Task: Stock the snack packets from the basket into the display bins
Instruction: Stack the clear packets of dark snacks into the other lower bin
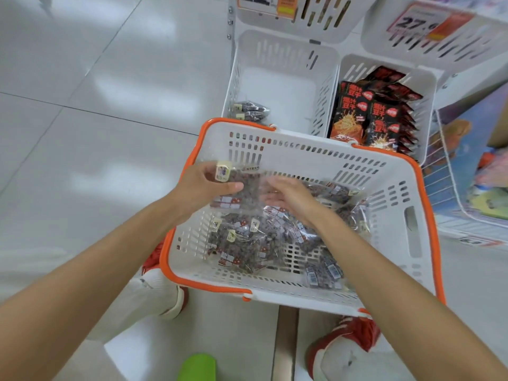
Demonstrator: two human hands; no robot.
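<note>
From the head camera, looking down, a white basket (398,215) with an orange rim sits on the tiled floor (82,133) between the person's red shoes (357,334). The left hand (203,185) is raised over the basket's far left corner and pinches a clear packet (242,188) of dark snacks, thumb on the near face and fingers curled behind its top edge by a small cream label. The right hand (288,196) is just beside that packet, fingers fairly straight and spread loosely. It is blurred, so I cannot tell whether it touches the packet. Under both hands, a heap of similar packets (247,243) lies across the basket's bottom, mostly left and centre, with a few barcode-side up near the front right. Beyond the basket stand two white slotted bins side by side. The left bin (280,86) holds only two dark packets (251,112) in its near left corner. The right bin (428,86) is filled with upright red and black bags (365,114). Above them, more white bins carry price tags (420,23).
</note>
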